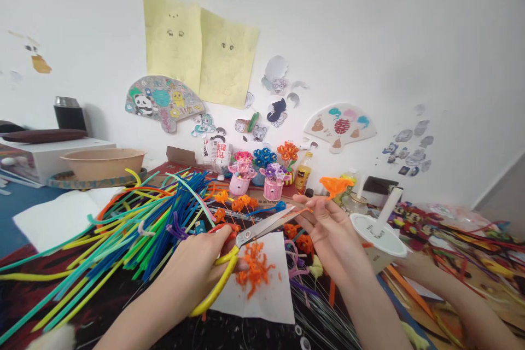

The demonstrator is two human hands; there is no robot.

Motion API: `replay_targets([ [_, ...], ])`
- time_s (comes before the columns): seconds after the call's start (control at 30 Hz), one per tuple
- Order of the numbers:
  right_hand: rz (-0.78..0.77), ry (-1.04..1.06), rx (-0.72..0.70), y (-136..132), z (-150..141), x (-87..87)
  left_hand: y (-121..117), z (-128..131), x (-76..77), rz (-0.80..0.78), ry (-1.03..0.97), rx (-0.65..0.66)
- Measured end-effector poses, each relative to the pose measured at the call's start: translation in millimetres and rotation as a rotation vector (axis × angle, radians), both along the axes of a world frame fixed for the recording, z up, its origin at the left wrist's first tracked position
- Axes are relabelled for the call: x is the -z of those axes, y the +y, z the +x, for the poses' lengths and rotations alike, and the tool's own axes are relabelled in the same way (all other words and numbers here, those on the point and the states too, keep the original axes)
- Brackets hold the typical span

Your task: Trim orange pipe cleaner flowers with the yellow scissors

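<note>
My left hand [205,257] is closed around the handles of scissors [248,235] with yellow and orange grips. Their blades are parted and point right, with the tips close to the fingers of my right hand [324,229]. My right hand pinches an orange pipe cleaner flower [337,186], its head upward and a thin stem running down to the blades. Whether the blades touch the stem I cannot tell. Below the scissors, a heap of orange fuzz clippings [253,270] lies on a white sheet of paper [274,306].
A big bundle of coloured pipe cleaners [159,229] spreads on the left. Finished orange flowers [238,205] and small pots of flowers [241,175] stand behind. A white round lid with a post [379,235] is to the right, near another person's arm [451,290].
</note>
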State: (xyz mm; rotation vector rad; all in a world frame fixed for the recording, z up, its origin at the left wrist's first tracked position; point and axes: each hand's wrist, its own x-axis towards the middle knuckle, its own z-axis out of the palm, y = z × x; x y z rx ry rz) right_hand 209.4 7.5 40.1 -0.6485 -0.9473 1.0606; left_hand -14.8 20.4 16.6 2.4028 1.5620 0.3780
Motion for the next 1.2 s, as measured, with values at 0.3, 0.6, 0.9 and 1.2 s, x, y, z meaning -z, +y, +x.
replay_targets([
  [0.3,0.004,-0.025,0.010,-0.1,0.8,-0.4,0.8,-1.3,2.0,0.002,-0.002,0.016],
  [0.6,-0.001,-0.029,0.016,-1.0,-0.3,-2.0,0.5,-2.7,3.5,-0.015,-0.019,0.051],
  [0.9,-0.016,0.004,0.012,-1.7,-1.5,-1.5,-1.6,-3.3,1.8,0.040,-0.010,0.028],
  [1.2,-0.020,0.003,0.015,-0.2,-2.9,0.3,0.0,-3.0,2.6,0.048,0.019,0.008],
])
